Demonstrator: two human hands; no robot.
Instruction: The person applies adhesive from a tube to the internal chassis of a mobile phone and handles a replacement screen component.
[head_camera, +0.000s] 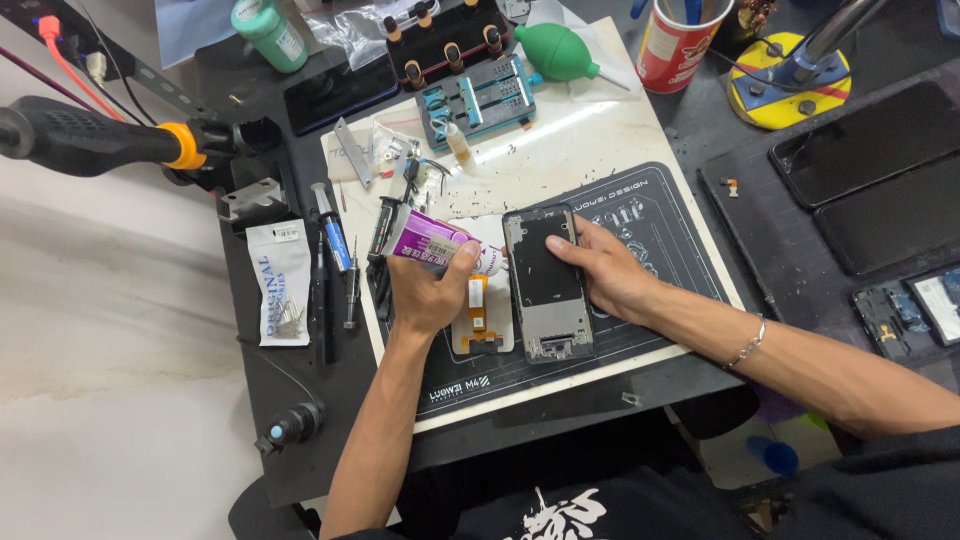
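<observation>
Left hand (432, 290) is wrapped around a purple-and-white squeeze tube of adhesive (428, 243), fingers curled tight on the body, thumb up along its right end; the tube lies tilted, its dark cap end pointing up-left. Right hand (610, 275) rests flat on the opened grey smartphone frame with a black panel in its upper half (545, 285), fingers spread over the right edge and pressing it down, not pinching anything. The phone frame lies lengthwise on the black rubber repair mat with white printed markings (660, 215), just right of the tube. Between the two hands, partly under the left hand, sits a small orange flex-cable part on a white backing (478, 305), touching or just beside the phone's left edge; cannot tell which. A thin silver chain bracelet (748, 345) is on the right wrist.

Left of the mat: white plastic packet of small metal parts (281, 282), and a blue-handled screwdriver (332, 232) among dark tools. Above the mat: blue-and-black clamp fixture (478, 98), green rubber air-blower bulb (556, 50), red paper cup holding tools (676, 45), green-capped bottle (270, 32). Far left: black hot-air handle with orange ring (95, 140). Right side: two dark phones lying face-up (870, 170), well apart from the hands.
</observation>
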